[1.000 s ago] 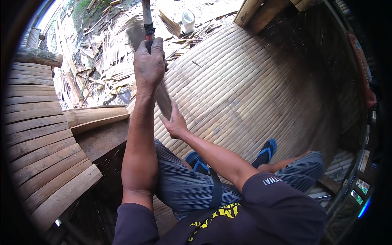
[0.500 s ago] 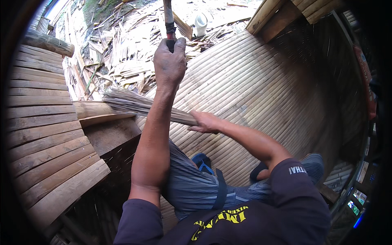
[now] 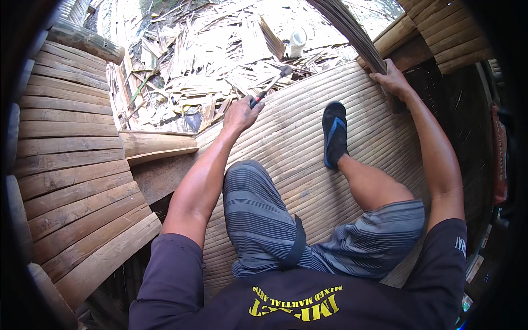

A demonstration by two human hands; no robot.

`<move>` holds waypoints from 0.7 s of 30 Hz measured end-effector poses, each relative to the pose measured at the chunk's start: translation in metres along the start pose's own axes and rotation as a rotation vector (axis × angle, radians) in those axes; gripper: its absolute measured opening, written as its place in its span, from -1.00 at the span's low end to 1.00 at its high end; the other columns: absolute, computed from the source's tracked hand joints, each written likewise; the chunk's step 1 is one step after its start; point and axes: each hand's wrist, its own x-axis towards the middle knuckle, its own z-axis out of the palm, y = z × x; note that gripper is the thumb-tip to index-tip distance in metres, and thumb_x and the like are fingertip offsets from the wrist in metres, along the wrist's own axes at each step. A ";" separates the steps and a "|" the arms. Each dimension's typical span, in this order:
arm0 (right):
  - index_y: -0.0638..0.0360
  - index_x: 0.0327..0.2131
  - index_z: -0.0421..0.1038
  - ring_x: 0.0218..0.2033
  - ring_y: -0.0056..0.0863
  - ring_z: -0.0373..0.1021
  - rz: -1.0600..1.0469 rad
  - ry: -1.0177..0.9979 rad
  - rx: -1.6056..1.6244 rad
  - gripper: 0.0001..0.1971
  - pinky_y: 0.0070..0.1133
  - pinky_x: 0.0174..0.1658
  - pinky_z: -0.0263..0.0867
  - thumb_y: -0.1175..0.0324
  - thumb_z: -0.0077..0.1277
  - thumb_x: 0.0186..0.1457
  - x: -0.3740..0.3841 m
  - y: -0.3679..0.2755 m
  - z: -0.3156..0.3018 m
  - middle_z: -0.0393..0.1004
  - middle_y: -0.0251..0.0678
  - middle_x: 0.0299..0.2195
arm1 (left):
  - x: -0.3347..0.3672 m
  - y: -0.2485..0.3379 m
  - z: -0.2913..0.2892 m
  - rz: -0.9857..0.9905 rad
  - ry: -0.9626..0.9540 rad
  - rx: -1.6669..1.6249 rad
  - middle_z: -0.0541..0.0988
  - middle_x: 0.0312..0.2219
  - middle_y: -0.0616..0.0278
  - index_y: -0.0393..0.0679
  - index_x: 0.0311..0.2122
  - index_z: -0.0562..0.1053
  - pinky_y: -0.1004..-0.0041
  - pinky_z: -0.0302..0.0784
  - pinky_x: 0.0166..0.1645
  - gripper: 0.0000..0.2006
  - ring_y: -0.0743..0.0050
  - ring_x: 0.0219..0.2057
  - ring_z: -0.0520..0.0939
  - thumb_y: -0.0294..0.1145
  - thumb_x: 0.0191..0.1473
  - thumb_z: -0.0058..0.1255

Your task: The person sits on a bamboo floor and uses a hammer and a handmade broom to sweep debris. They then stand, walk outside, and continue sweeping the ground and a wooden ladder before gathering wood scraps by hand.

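My left hand [image 3: 242,114] is closed around the grip of a hammer-like tool [image 3: 270,86]. Its grip is black with a red band, its shaft is pale, and a dark blob forms its far end. It points away over the edge of the bamboo slat floor [image 3: 297,170]. At the far right, my right hand [image 3: 391,81] grasps a stick broom [image 3: 352,30], a bundle of thin brown sticks. The broom slants up and leftward beyond the top of the view, with its short end below my hand.
Dry leaf and bamboo scraps [image 3: 187,66] cover the bright ground past the floor's edge, where a white container [image 3: 297,41] stands. A slatted bamboo bench [image 3: 82,148] lies at left. My sandaled foot [image 3: 335,135] rests on the floor. Bamboo slats [image 3: 448,33] jut in at upper right.
My right hand has swung the broom from the middle over to the far right. My left hand has come down and tilted the tool rightward. One leg has stretched forward.
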 end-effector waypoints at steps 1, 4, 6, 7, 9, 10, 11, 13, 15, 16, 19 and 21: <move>0.32 0.04 0.28 -0.04 -0.26 0.50 -0.008 -0.037 0.088 -0.36 -0.37 0.03 0.37 0.13 0.27 -0.02 0.002 0.014 0.012 0.54 0.05 -0.09 | 0.004 -0.007 0.006 0.028 -0.040 0.054 0.66 -0.22 -0.12 -0.09 -0.09 0.58 0.09 0.52 -0.06 -0.48 -0.13 -0.16 0.66 0.19 0.12 0.07; 0.41 0.09 0.34 -0.06 -0.26 0.49 0.233 -0.302 0.040 -0.31 -0.39 0.03 0.40 0.13 0.29 -0.03 0.006 0.074 0.074 0.54 0.03 -0.08 | 0.024 -0.005 0.027 0.003 -0.183 0.120 0.66 -0.22 -0.07 -0.07 -0.08 0.59 0.10 0.53 -0.05 -0.48 -0.10 -0.14 0.66 0.18 0.10 0.10; 0.37 -0.08 0.54 -0.09 -0.17 0.53 0.111 -0.771 -0.500 -0.38 -0.35 0.00 0.42 -0.04 0.28 -0.02 0.041 0.087 0.103 0.60 0.02 -0.12 | 0.038 0.004 0.041 -0.029 -0.215 0.114 0.66 -0.25 -0.04 -0.06 -0.06 0.57 0.08 0.54 -0.07 -0.52 -0.08 -0.15 0.66 0.11 0.07 0.16; 0.32 -0.12 0.58 -0.11 -0.18 0.54 0.208 -0.934 -0.742 -0.39 -0.32 0.01 0.42 -0.10 0.27 0.00 0.060 0.080 0.125 0.61 0.00 -0.13 | 0.043 0.011 0.051 -0.039 -0.236 0.104 0.66 -0.25 -0.04 -0.05 -0.06 0.56 0.07 0.54 -0.08 -0.53 -0.07 -0.15 0.65 0.08 0.06 0.19; 0.35 -0.28 0.62 -0.11 -0.04 0.54 -0.197 -0.685 -0.661 -0.40 -0.27 -0.01 0.44 -0.15 0.20 0.04 0.119 0.039 0.150 0.59 0.09 -0.17 | 0.060 0.023 0.070 0.015 -0.201 0.082 0.65 -0.24 -0.03 -0.02 -0.05 0.55 0.07 0.54 -0.10 -0.56 -0.08 -0.16 0.65 0.04 0.06 0.21; 0.28 -0.27 0.61 -0.11 -0.02 0.53 -0.213 -0.615 -0.462 -0.47 -0.26 -0.01 0.44 -0.11 0.16 0.10 0.153 0.010 0.159 0.59 0.09 -0.19 | 0.070 0.028 0.080 0.062 -0.184 0.041 0.65 -0.28 0.01 -0.02 -0.09 0.52 0.07 0.55 -0.15 -0.59 -0.10 -0.22 0.66 -0.02 0.03 0.27; 0.25 -0.27 0.60 -0.12 -0.03 0.53 -0.312 -0.486 -0.292 -0.51 -0.25 0.00 0.43 -0.08 0.13 0.12 0.181 -0.020 0.168 0.60 0.07 -0.22 | 0.080 0.032 0.089 0.110 -0.149 0.024 0.62 -0.26 0.07 -0.02 -0.10 0.51 0.07 0.55 -0.16 -0.61 -0.07 -0.22 0.66 -0.09 0.01 0.29; 0.26 -0.15 0.53 -0.11 0.00 0.51 -0.347 -0.447 -0.190 -0.55 -0.23 0.03 0.40 0.01 0.10 0.17 0.242 -0.072 0.181 0.59 0.06 -0.20 | 0.102 0.041 0.103 0.106 -0.202 0.012 0.59 -0.17 0.14 -0.01 -0.08 0.52 0.10 0.56 -0.09 -0.61 -0.02 -0.15 0.63 -0.13 0.00 0.30; 0.20 0.00 0.43 -0.02 0.01 0.45 -0.381 -0.294 -0.181 -0.58 -0.20 0.07 0.37 0.12 0.09 0.20 0.296 -0.098 0.189 0.51 0.02 -0.04 | 0.122 0.049 0.107 0.176 -0.248 -0.003 0.55 -0.10 0.17 0.03 0.00 0.52 0.15 0.56 0.01 -0.56 0.04 -0.05 0.59 -0.14 0.00 0.30; 0.14 0.12 0.31 0.10 -0.04 0.37 -0.404 -0.208 -0.160 -0.57 -0.20 0.10 0.35 0.24 0.04 0.22 0.319 -0.100 0.194 0.37 -0.03 0.11 | 0.134 0.052 0.104 0.182 -0.333 -0.009 0.51 -0.02 0.19 0.08 0.07 0.50 0.17 0.53 0.09 -0.51 0.06 0.03 0.54 -0.13 0.01 0.30; -0.02 0.34 0.12 0.31 -0.21 0.14 -0.302 -0.060 -0.381 -0.35 -0.26 0.26 0.25 0.42 -0.04 0.15 0.388 -0.083 0.210 0.21 -0.13 0.27 | 0.156 0.058 0.069 0.107 -0.190 -0.018 0.51 0.00 0.09 -0.06 0.05 0.51 0.18 0.49 0.13 -0.57 0.01 0.05 0.53 -0.14 0.10 0.21; -0.15 0.39 0.05 0.28 -0.10 0.19 -0.328 -0.244 -0.505 -0.27 -0.22 0.26 0.25 0.41 -0.02 0.13 0.420 -0.060 0.224 0.17 -0.01 0.29 | 0.168 0.049 0.019 -0.019 -0.151 0.051 0.51 0.00 0.05 -0.12 0.04 0.50 0.17 0.45 0.17 -0.61 -0.03 0.07 0.52 -0.18 0.15 0.15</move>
